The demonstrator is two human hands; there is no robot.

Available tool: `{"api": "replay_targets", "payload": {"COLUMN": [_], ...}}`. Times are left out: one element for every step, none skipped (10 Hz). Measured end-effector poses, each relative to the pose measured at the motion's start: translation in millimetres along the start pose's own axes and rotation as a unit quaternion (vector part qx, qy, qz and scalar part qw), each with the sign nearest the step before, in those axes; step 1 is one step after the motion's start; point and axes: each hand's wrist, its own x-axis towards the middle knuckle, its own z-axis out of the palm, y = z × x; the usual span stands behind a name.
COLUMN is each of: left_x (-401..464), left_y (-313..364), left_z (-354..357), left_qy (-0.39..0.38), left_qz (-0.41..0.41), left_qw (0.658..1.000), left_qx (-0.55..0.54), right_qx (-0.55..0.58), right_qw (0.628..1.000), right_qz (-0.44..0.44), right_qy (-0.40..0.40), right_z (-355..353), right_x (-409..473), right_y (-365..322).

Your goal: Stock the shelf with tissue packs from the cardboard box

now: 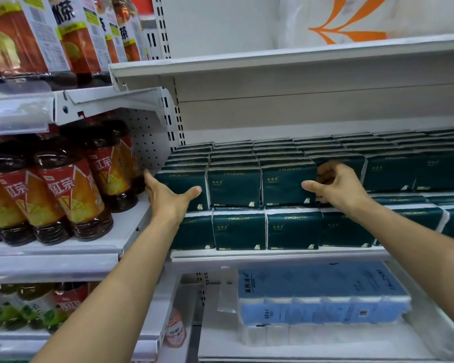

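Dark green plastic-wrapped tissue packs [235,188] sit two layers high along the front edge of the white metal shelf [273,254]. Left hand [168,196], fingers straight and thumb spread, presses the left end of the upper front row. Right hand [336,186] has its fingers curled over a pack further right, thumb on its face. Bottled red tea [63,189] stands on the neighbouring shelf to the left.

Red-labelled tea bottles [71,189] crowded upright on the neighbouring rack at left, more bottles [32,32] on the tier above, green-labelled ones [24,307] below. Blue wrapped paper bundle [323,292] lying on the bottom tier at right. White pack with orange print [351,19] up top. Perforated white divider panel [147,142] between the racks.
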Motion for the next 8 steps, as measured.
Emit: {"api": "replay_targets", "payload": {"left_x": [1,1,2,2,1,3,-3,-5], "left_y": [-2,-4,-4,-3,-1,-2,3,7], "left_z": [0,0,-1,0,0,0,-5,-7], "left_qy": [-0.001,-0.003,-0.003,-0.003,0.0,0.012,0.017,0.027], "left_qz": [0.006,0.009,0.008,0.004,0.003,0.012,0.018,0.022], "left_qw": [1.0,1.0,1.0,1.0,1.0,1.0,0.999,0.999], "left_qx": [-0.004,-0.012,-0.017,-0.011,-0.002,0.026,0.038,0.033], "right_qx": [-0.015,-0.032,-0.048,-0.064,-0.076,-0.095,-0.099,-0.096], "right_qw": [1.0,0.999,0.998,0.997,0.997,0.995,0.994,0.993], "right_qz": [-0.004,-0.013,-0.025,-0.022,-0.013,-0.01,-0.01,-0.007], "right_qy": [0.002,0.014,0.026,0.028,0.031,0.032,0.043,0.063], "right_z": [1,0,1,2,2,1,2,3], "right_x": [1,-1,-5,-8,-10,-13,-18,-24], "right_y": [-1,0,-3,-5,-8,-12,-18,-25]}}
